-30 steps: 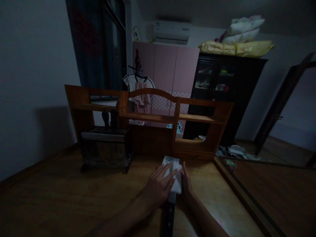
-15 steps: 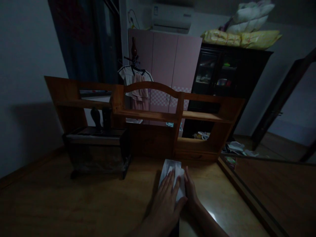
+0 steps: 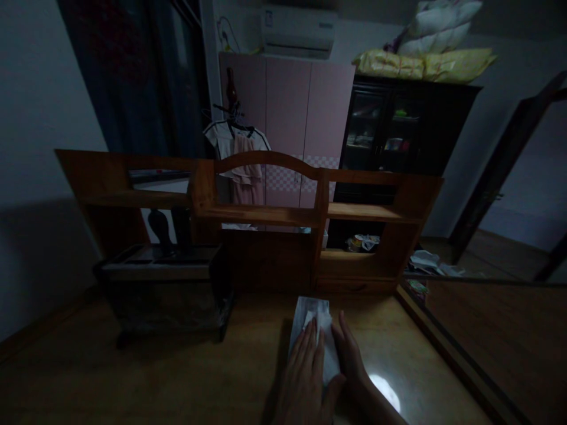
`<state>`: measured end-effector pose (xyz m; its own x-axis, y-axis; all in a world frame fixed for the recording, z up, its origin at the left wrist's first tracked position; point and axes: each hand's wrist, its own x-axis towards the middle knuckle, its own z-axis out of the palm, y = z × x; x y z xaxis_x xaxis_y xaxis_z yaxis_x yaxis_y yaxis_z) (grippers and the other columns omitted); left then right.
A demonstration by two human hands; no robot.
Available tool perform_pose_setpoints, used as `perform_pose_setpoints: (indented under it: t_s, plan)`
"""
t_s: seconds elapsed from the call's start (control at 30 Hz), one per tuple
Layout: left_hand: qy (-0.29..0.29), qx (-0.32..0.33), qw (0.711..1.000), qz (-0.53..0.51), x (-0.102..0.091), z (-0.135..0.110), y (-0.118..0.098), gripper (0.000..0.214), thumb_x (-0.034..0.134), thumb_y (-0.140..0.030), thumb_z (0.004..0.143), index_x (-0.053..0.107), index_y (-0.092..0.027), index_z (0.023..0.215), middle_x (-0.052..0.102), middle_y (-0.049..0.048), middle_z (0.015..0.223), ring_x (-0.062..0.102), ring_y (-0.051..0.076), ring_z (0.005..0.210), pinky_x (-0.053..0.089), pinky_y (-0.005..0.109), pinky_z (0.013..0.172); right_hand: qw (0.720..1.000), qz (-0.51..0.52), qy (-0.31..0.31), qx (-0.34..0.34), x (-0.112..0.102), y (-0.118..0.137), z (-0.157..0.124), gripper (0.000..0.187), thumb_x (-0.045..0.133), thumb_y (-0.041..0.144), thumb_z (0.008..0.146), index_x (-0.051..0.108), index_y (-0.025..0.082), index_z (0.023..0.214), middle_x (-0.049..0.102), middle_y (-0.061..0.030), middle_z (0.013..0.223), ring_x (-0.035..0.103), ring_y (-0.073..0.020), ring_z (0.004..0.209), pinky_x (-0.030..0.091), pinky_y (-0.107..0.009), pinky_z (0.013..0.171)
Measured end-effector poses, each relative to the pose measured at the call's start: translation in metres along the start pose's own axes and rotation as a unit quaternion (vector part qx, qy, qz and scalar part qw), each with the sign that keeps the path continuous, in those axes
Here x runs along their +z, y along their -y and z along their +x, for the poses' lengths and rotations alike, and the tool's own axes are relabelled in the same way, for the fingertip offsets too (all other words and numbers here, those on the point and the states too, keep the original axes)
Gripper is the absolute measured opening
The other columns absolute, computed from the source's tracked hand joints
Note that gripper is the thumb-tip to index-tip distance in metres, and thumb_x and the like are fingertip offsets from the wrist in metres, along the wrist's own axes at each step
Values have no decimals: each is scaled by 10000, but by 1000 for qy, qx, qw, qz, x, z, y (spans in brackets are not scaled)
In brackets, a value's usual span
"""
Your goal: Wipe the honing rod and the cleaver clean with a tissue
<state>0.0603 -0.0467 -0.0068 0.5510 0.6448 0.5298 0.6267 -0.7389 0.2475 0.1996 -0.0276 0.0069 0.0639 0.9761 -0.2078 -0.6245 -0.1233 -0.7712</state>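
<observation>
My left hand [image 3: 303, 383] lies flat, fingers stretched out, on a white folded cloth or paper [image 3: 315, 321] that rests on the wooden desk top [image 3: 133, 378]. My right hand [image 3: 349, 357] presses against the white piece's right edge, fingers straight and together. The near end of the white piece is hidden under my hands. The room is dim.
A wooden shelf unit [image 3: 266, 212] stands along the desk's far edge. A dark glass box [image 3: 163, 289] sits at its left. Behind are a pink wardrobe [image 3: 287, 124], a black cabinet [image 3: 398, 136] topped with bedding, and a door [image 3: 500, 171] at right.
The camera has tilted and moved closer to the desk. Both hands have slid toward me along the white piece. The dark handle seen under my hands earlier is out of view.
</observation>
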Motion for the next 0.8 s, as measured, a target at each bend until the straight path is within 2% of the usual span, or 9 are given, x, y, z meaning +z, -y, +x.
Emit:
perform_pose_setpoints:
  t_s: [0.1,0.23,0.43,0.63,0.73,0.8]
  plan:
    - [-4,-5,1000,-7,-3,1,-2,722,405,-475,929,88,-177,1506,145,96,1540,187,297,1402,365,476,1085,999,10,43,25,4,5,1,643,621,710,653,726,152,954,729,-112,964,599,-315,1090,419,-419,968]
    - [-2,-28,999,-18,-10,2,-6,730,398,-467,932,58,-171,1507,94,100,1547,157,306,1408,341,497,1091,997,23,69,5,10,8,0,610,589,669,722,706,154,1026,716,-110,1026,581,-299,1125,398,-421,988]
    - [2,-39,999,-19,-11,1,-5,706,392,-457,937,64,-198,1506,84,81,1553,126,294,1417,303,509,1106,999,20,39,7,10,1,-3,382,702,480,716,724,168,936,731,-82,972,621,-257,1064,435,-355,959]
    - [-6,-42,999,-11,-5,0,-1,710,405,-475,932,98,-186,1503,109,90,1551,132,279,1417,301,480,1109,1000,9,23,7,2,-9,10,331,694,411,702,718,122,863,740,-90,852,670,-265,933,478,-356,890]
    - [-6,-44,999,-4,-3,0,0,707,393,-488,934,109,-176,1501,111,96,1550,136,277,1417,299,474,1110,1000,9,1,1,0,-11,13,309,706,387,676,715,125,839,740,-89,824,673,-265,915,478,-347,880]
    - [-4,-43,999,-1,-3,0,0,706,385,-496,935,113,-173,1501,110,101,1549,142,278,1415,297,471,1111,1000,14,8,0,1,-10,12,321,699,403,679,717,132,850,740,-87,827,676,-264,891,484,-346,861]
